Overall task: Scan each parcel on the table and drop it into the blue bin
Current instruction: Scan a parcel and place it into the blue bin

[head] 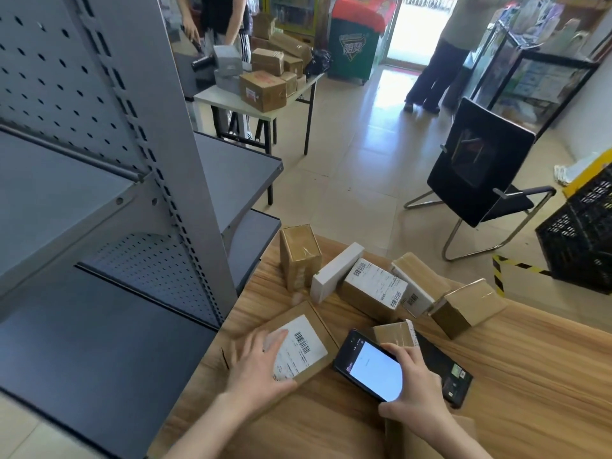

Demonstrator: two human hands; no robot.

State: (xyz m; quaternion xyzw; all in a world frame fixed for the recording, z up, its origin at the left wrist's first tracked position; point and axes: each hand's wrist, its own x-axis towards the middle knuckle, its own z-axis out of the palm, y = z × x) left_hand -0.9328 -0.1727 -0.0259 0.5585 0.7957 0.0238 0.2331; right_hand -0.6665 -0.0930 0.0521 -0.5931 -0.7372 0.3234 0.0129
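Flat brown cardboard parcel (298,346) lies under the flat-fingered left hand (256,369), while the right hand (414,382) grasps a black smartphone (369,366).

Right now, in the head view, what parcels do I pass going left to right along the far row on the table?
Tall brown box → white box → labelled box → leaning parcel → low brown box.

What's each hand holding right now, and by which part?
The right hand grips the phone by its right-hand end. The left hand only rests flat on the labelled parcel.
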